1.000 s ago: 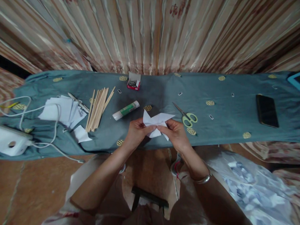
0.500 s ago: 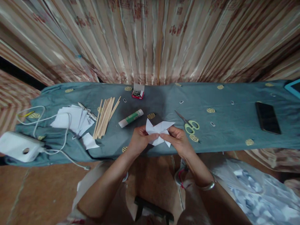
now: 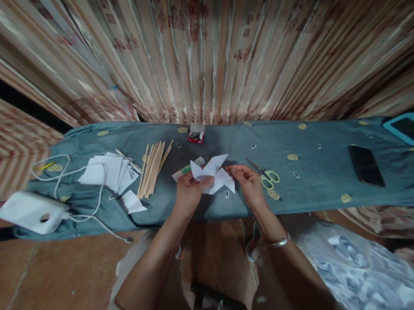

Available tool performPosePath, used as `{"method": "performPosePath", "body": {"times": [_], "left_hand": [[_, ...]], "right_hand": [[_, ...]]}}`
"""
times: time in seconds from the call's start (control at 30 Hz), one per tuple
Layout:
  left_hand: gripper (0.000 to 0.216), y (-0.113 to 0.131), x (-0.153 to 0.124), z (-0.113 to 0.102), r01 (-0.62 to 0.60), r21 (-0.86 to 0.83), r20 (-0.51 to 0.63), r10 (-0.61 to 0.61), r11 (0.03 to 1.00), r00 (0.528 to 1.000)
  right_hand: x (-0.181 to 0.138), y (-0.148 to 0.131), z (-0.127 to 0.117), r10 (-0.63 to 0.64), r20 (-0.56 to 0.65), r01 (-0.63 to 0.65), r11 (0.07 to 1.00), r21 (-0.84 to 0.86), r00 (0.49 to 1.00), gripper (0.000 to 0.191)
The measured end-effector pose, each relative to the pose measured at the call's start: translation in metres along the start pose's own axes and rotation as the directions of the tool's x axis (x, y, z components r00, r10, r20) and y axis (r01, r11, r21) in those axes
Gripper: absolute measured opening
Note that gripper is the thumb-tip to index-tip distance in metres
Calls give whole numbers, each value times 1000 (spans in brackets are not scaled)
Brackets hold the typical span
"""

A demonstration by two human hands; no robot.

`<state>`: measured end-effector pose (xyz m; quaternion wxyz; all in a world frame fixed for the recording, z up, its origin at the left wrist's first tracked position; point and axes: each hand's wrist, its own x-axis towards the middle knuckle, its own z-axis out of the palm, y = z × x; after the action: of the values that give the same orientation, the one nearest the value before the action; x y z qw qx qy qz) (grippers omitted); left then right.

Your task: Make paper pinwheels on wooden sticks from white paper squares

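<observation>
Head view: folded paper (image 3: pixel 211 175) in left grip (image 3: pixel 189 193)

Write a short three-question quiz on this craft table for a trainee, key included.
1. Multiple choice: what lies on the cloth just right of the right hand? A) a stapler B) green-handled scissors C) a ruler
2. True or false: the wooden sticks lie left of the left hand, which holds the folded white paper.
3. Fill in: the small open box at the cloth's far edge is ___ in colour.
Key: 1 B; 2 true; 3 red.
</observation>
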<state>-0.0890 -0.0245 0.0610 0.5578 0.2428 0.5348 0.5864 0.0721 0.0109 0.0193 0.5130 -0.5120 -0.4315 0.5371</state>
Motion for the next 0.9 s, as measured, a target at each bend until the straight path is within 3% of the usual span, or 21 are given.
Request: {"method": "performPosePath", "body": {"times": [0.17,0.23,0.27,0.3,0.33,0.4,0.5,0.6,0.9], "left_hand": [[28,15,11,-17,-135,-57,-102,129,989,986],[29,18,12,-23,-163,-74,-123,154,984,981],[30,19,12,-25,-160,-78,-123,150,984,981],[30,20,12,-27,-150,-83,-120,139,985,983],[30,21,11,-28,-132,-87,-115,122,987,986],[31,20,9,-29,-103,-94,-110,93,990,990],[33,18,7,-29,-86,-102,-115,74,991,991],[34,17,6,-27,-67,-114,-129,52,991,990],[36,16,3,-24,-39,-98,-132,26,994,991]], "right_hand": [[31,-1,35,-208,64,218,945,-244,976,22],[50,-8,51,-365,130,386,832,-398,922,18],[60,-11,60,-433,187,464,728,-504,882,17],[71,-15,68,-473,249,519,614,-595,845,17],[82,-18,77,-484,271,536,578,-615,832,16],[103,-22,92,-484,316,561,532,-634,816,15],[125,-22,108,-373,475,591,317,-742,797,19],[137,-20,115,-270,539,592,183,-785,798,22],[161,-19,118,-182,706,721,20,-693,684,23]]}}
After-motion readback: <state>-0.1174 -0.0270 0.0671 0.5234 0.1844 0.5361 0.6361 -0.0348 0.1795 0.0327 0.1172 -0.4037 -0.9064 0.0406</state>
